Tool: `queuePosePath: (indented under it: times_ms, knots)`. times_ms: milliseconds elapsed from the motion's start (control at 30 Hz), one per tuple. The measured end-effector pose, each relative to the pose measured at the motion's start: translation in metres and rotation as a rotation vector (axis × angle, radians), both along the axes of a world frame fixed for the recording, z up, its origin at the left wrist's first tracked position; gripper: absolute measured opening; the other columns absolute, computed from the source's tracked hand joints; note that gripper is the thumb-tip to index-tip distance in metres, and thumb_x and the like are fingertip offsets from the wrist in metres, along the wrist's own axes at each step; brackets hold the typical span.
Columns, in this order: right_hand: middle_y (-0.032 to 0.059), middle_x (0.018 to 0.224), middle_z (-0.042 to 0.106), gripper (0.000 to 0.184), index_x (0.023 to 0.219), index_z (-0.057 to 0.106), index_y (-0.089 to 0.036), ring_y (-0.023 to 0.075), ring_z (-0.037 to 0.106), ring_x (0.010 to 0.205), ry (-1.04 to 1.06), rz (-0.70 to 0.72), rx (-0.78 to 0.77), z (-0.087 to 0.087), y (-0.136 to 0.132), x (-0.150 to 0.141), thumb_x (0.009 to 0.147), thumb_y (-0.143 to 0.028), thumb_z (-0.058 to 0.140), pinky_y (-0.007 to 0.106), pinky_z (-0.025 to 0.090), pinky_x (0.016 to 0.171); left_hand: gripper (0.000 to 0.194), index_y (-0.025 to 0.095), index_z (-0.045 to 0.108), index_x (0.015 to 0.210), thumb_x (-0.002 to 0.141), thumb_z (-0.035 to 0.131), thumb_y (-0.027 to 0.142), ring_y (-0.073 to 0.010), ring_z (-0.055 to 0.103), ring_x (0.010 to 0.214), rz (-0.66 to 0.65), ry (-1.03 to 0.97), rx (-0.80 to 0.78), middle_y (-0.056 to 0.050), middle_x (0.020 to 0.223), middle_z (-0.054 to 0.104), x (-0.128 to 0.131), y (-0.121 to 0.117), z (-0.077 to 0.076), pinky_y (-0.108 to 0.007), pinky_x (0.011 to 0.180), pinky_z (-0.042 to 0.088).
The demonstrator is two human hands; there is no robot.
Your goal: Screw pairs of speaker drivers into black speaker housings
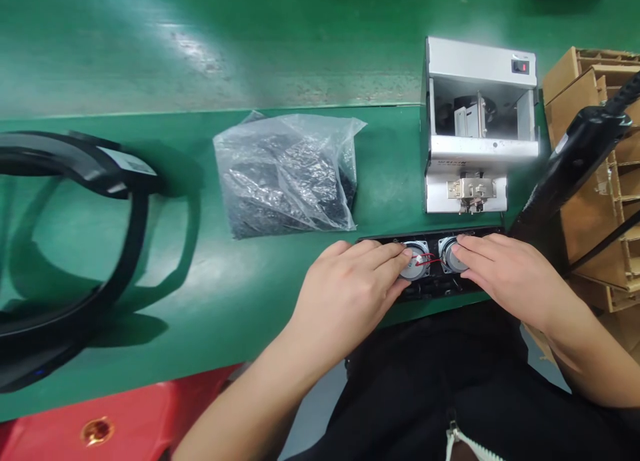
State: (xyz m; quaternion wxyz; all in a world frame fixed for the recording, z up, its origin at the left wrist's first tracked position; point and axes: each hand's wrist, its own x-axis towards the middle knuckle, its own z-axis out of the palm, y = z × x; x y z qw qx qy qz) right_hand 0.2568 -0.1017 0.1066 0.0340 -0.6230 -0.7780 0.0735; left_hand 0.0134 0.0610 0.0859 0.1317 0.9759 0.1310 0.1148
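Note:
A long black plastic housing (434,289) lies along the table's front edge, close to my body. Two round speakers with silver-grey backs sit in it side by side, and thin red wires (425,259) run between them. My left hand (350,287) grips the left speaker (416,269) at its left side, fingertips on the rim and thumb lower down. On the right speaker (453,257), my right hand (515,274) has its fingers closed together over the right side. Both hands partly cover the speakers and the housing's ends.
A clear plastic bag (290,174) of dark parts lies left of centre. A silver machine (480,147) with a red switch stands behind the housing. Cardboard dividers (585,181) and a black tool (575,154) are at right. A black ring-shaped device (135,247) stands left, above a red stool (150,414).

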Motion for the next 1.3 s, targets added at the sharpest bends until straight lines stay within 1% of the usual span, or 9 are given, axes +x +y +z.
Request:
queuePosePath:
  times_ms: [300,467,567,633,733,867,967,1100,1300]
  knots:
    - [0.0154,0.131,0.082,0.032,0.133,0.071,-0.016,0.0283,0.079,0.11,0.076,-0.013,0.101,0.009,-0.003,0.004,0.103,-0.027,0.072,0.046,0.07,0.096,0.019,0.018,0.082,0.118,0.108,0.068,0.025,-0.0263,0.078,0.091,-0.017,0.02,0.005,-0.006,0.116,0.087,0.0,0.003,-0.001,-0.041,0.069,0.048]
    - [0.019,0.134,0.073,0.052,0.154,0.061,-0.027,0.0395,0.074,0.116,0.256,-0.64,0.799,0.01,-0.006,0.011,0.102,-0.031,0.064,0.06,0.065,0.096,0.02,0.022,0.083,0.119,0.104,0.07,0.024,-0.0303,0.08,0.1,0.015,0.037,-0.09,-0.008,0.12,0.086,-0.001,0.003,-0.005,-0.042,0.074,0.053]
    - [0.026,0.16,0.059,0.071,0.169,0.04,-0.021,0.0439,0.067,0.136,0.379,-0.828,0.655,0.004,0.005,0.021,0.104,-0.043,0.061,0.068,0.059,0.11,0.023,0.021,0.081,0.123,0.106,0.065,0.023,-0.0327,0.079,0.106,0.021,0.043,-0.076,-0.011,0.123,0.085,-0.003,0.001,-0.004,-0.044,0.079,0.056]
    - [0.0234,0.151,0.068,0.068,0.165,0.044,-0.021,0.0393,0.07,0.133,0.525,-0.856,0.49,-0.004,0.012,0.029,0.105,-0.047,0.063,0.065,0.058,0.114,0.024,0.02,0.078,0.126,0.109,0.062,0.025,-0.0333,0.079,0.106,0.018,0.032,-0.047,-0.013,0.124,0.084,-0.006,-0.001,0.0,-0.046,0.081,0.057]
    - [0.0115,0.111,0.08,0.048,0.139,0.062,-0.023,0.0284,0.078,0.101,0.768,-0.864,0.401,-0.019,0.017,0.041,0.104,-0.056,0.064,0.051,0.066,0.099,0.027,0.019,0.073,0.131,0.109,0.066,0.031,-0.0343,0.079,0.104,0.033,-0.035,-0.032,-0.015,0.123,0.082,-0.01,-0.001,0.006,-0.047,0.086,0.06]
    - [0.0003,0.089,0.064,0.053,0.143,0.049,-0.027,0.0183,0.064,0.066,0.842,-0.863,0.549,-0.03,0.017,0.041,0.109,-0.067,0.041,0.037,0.062,0.066,0.068,0.014,0.057,0.153,0.097,0.083,0.042,-0.0492,0.071,0.127,0.044,-0.055,-0.014,-0.028,0.143,0.069,-0.01,-0.002,0.008,-0.062,0.102,0.06]
    - [-0.001,0.083,0.056,0.055,0.151,0.044,-0.03,0.0183,0.059,0.061,0.841,-0.807,0.655,-0.02,0.013,0.034,0.111,-0.063,0.023,0.035,0.055,0.058,0.084,0.015,0.045,0.163,0.093,0.085,0.04,-0.0533,0.065,0.137,0.005,0.01,-0.013,-0.03,0.154,0.061,-0.008,-0.002,0.003,-0.067,0.107,0.057]
    - [-0.0017,0.082,0.057,0.058,0.156,0.043,-0.036,0.0188,0.06,0.059,0.937,-0.693,0.746,0.002,0.004,0.026,0.109,-0.068,0.035,0.036,0.058,0.056,0.063,0.019,0.051,0.158,0.101,0.07,0.039,-0.0481,0.072,0.124,-0.015,0.077,-0.033,-0.026,0.145,0.068,-0.017,0.004,0.0,-0.065,0.1,0.06]
    - [-0.0019,0.076,0.059,0.071,0.146,0.048,-0.035,0.0174,0.052,0.047,1.248,-0.763,0.56,0.026,-0.002,0.027,0.102,-0.085,0.023,0.033,0.043,0.04,0.043,0.018,0.058,0.145,0.11,0.063,0.043,-0.0415,0.075,0.118,-0.004,-0.08,-0.035,-0.024,0.138,0.072,-0.011,-0.002,0.011,-0.057,0.094,0.061]
